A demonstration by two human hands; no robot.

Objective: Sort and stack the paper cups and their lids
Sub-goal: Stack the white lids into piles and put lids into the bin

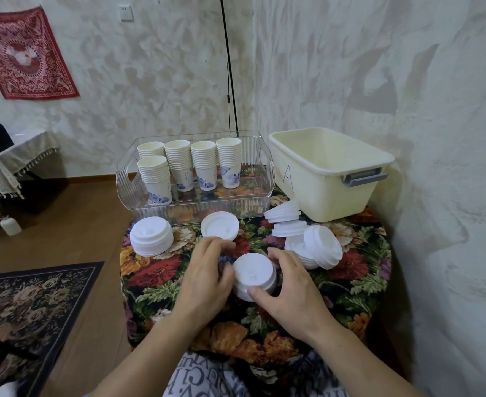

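Matt white plastic lids [254, 275] on a floral woven tablecloth [161, 279].

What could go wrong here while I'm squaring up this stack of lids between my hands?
1. The tipped-over lid stack lies just past your right hand; a nudge could roll or scatter it.
2. The lid stack you hold sits close to the table's near edge, so squeezing it unevenly with the left hand might tip it off.

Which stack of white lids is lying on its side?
The lid stack on the right, just right of the right hand; it is tipped over, while the left stack and the held stack stand upright.
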